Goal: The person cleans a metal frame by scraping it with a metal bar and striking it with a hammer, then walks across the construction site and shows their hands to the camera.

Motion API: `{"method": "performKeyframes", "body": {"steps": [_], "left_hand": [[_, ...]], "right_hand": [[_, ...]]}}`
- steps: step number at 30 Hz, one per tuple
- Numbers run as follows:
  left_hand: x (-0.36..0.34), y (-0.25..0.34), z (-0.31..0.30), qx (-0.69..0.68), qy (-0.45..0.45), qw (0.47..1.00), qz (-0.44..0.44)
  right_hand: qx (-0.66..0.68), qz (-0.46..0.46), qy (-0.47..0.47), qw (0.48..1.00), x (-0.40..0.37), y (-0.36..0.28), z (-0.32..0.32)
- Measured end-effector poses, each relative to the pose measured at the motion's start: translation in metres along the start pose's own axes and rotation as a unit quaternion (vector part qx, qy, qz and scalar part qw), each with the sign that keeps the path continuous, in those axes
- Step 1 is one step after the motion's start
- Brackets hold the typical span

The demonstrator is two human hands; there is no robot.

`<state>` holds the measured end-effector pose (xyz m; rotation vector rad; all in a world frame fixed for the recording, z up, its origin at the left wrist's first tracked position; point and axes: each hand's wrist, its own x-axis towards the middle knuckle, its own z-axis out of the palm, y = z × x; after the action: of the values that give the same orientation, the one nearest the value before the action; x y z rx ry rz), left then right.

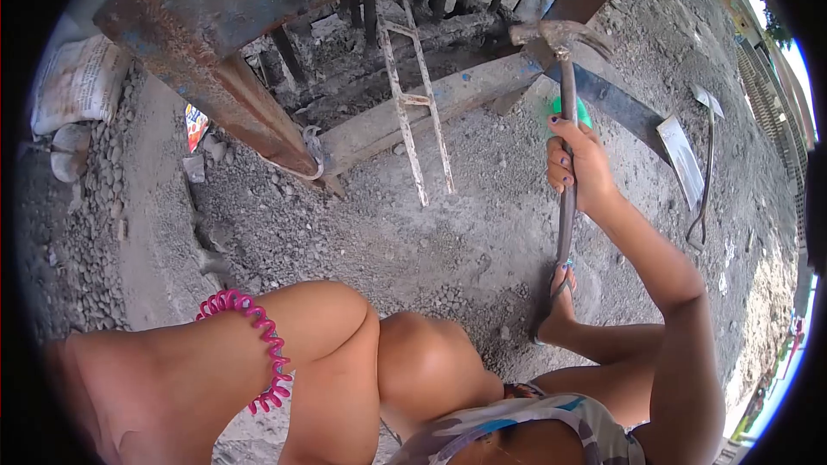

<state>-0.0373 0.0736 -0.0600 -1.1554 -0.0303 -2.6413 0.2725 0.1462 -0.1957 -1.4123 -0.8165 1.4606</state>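
Hammer (565,77) is gripped by right hand (579,164), fingers closed tight round the shaft approx. mid-length. Head is up top, by the end of the plank (448,95) & under the rusty frame (215,43); butt end is down near the foot (560,297). Judged top-heavy, w/ a stiff shaft that looks like metal, prob. slick if sweaty. A grip nearer the butt would give more swing, nearer the head more control. Left hand (112,396) is seen low left, well apart from the hammer, w/ a pink coil band (263,344) at the wrist. It's blurred; open or curled can't be told.
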Motion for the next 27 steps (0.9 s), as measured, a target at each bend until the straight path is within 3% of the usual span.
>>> {"method": "performKeyframes", "body": {"steps": [5, 9, 12, 13, 15, 18, 22, 25, 27], "left_hand": [[-0.002, -0.006, 0.007, 0.071, 0.074, 0.993, 0.057], [-0.005, -0.006, 0.008, 0.100, 0.032, 0.994, 0.043], [-0.003, -0.004, -0.002, 0.050, -0.061, 0.997, 0.007], [-0.001, -0.004, -0.006, 0.016, -0.097, 0.995, -0.001], [0.000, -0.002, -0.013, 0.014, -0.107, 0.994, -0.013], [-0.001, -0.003, -0.005, 0.045, -0.081, 0.996, -0.002], [0.009, 0.003, -0.016, 0.062, -0.134, 0.989, 0.024], [0.001, 0.001, 0.011, 0.149, 0.023, 0.986, 0.075], [0.002, 0.003, 0.015, 0.144, 0.021, 0.987, 0.069]], "right_hand": [[-0.164, -0.034, -0.032, 0.985, 0.030, 0.031, -0.012], [-0.128, -0.112, -0.051, 0.984, 0.027, 0.031, 0.006], [0.121, -0.172, -0.035, 0.977, 0.028, 0.053, 0.013], [0.127, -0.105, -0.055, 0.985, 0.019, 0.067, 0.011], [0.088, -0.055, -0.020, 0.994, 0.007, 0.106, 0.003], [0.019, -0.085, 0.030, 0.996, 0.002, 0.144, -0.013], [0.076, -0.117, -0.004, 0.990, 0.007, 0.128, -0.008], [0.071, -0.187, -0.046, 0.979, -0.005, 0.090, -0.003], [0.069, -0.249, -0.063, 0.964, -0.013, 0.072, 0.001]]}}
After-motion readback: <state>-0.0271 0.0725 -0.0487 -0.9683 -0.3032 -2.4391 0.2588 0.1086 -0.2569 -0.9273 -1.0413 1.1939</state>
